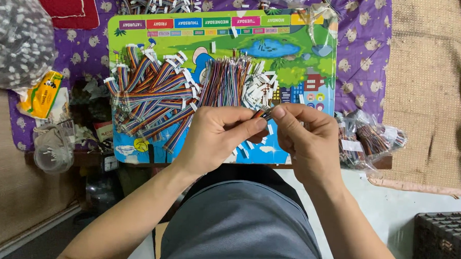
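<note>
Both hands meet at the centre of the frame — the left hand and the right hand are each closed in a fingertip pinch on one small wire piece, which is held just above the near edge of the colourful board.

Largest first: the board fills the upper middle of the frame, lying on a purple patterned cloth. On it, a heap of rainbow ribbon cables sprawls at centre left, and a tighter bundle of thin wires stands beside it, strands running up and down the picture. Clear bags of more wires sit at the right edge.

The pinched piece is the smallest — mostly hidden by the fingertips. It looks very light, limp along the wires and stiffer at its connector end, so a grip at the ends suits it best. Its long axis seems to run roughly left to right between the thumbs, tilted slightly; which end leads, I cannot tell.
</note>
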